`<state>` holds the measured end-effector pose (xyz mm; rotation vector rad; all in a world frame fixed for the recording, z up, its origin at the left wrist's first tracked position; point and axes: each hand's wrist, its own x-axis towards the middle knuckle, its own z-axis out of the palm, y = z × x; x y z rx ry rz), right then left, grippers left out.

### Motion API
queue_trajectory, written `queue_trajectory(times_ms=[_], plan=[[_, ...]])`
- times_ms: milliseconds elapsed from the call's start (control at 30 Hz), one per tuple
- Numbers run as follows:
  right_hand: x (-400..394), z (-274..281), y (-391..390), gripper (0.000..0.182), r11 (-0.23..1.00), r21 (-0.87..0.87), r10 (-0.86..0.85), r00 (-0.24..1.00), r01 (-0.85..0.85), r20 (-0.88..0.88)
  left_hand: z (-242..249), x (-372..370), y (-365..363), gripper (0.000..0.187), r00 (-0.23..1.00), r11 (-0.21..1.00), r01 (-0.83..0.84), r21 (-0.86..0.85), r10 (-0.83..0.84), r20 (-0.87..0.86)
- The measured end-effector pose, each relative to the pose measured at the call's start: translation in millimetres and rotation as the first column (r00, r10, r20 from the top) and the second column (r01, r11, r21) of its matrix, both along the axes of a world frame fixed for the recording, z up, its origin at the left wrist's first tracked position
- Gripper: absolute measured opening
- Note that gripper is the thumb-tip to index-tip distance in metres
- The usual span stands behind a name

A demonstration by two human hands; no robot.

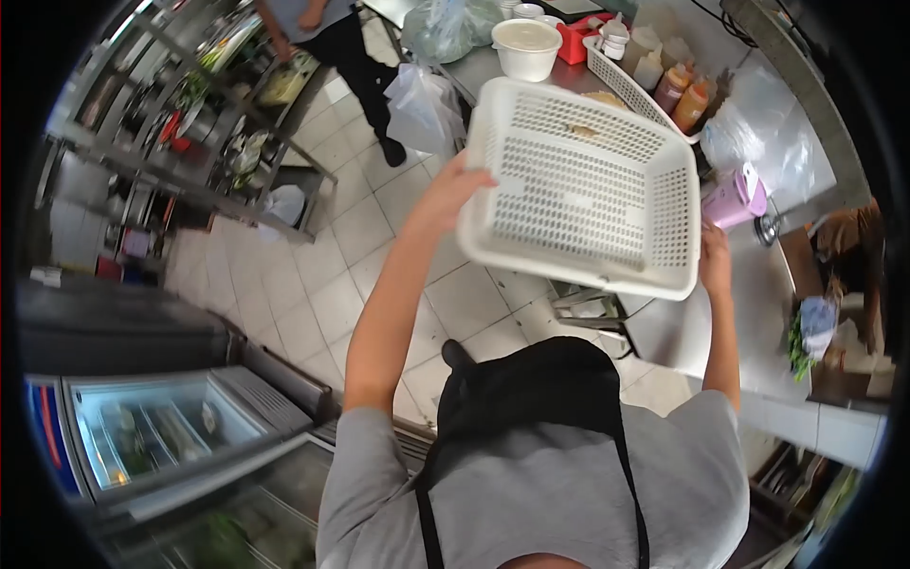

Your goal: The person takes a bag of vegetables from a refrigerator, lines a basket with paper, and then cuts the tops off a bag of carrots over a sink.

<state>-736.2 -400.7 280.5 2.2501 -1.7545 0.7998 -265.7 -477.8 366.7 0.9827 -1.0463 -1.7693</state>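
A white perforated plastic basket (578, 194) is held out in front of me, its inside facing up toward the camera. A small brownish bit lies against its far wall; I cannot make out what it is. My left hand (453, 192) grips the basket's left rim, thumb over the edge. On the opposite side, my right hand (715, 258) holds the right rim, with most of its fingers hidden behind the wall. Just past that hand, a pink pitcher (735, 197) stands on the metal counter (758, 313).
Along the counter's back are a white lidded tub (526, 49), a long white basket (621, 83) and sauce bottles (690, 102). Another person (327, 43) stands ahead on the tiled floor (360, 228). Metal shelves (180, 109) line the left, with a glass-topped fridge (161, 427) nearer me.
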Motion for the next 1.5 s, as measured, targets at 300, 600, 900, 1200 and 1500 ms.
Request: queue_trajectory(times_ms=[300, 600, 900, 1200, 1500], plan=[[170, 27, 187, 0.018, 0.631, 0.044, -0.74, 0.584, 0.775, 0.335, -2, -56, -144, 0.034, 0.903, 0.906, 0.411, 0.098, -0.419, 0.093], [324, -49, 178, 0.017, 0.652, 0.47, -0.757, 0.474, 0.595, 0.45, -44, -26, -177, 0.051, 0.93, 0.954, 0.299, -0.014, -0.294, -0.221], [367, -142, 83, 0.025, 0.627, 0.669, -0.733, 0.594, 0.4, 0.331, -251, 83, -261, 0.046, 0.736, 0.831, 0.513, -0.216, -0.296, 0.608], [465, -177, -36, 0.032, 0.454, 0.76, -0.875, 0.395, 0.465, 0.281, -331, 9, -425, 0.034, 0.244, 0.26, 0.926, -0.272, 0.136, 0.96], [448, -219, -263, 0.055, 0.864, 0.196, -0.471, 0.882, 0.464, -0.015, -401, 137, -319, 0.042, 0.737, 0.761, 0.313, -0.569, 0.183, 0.65]])
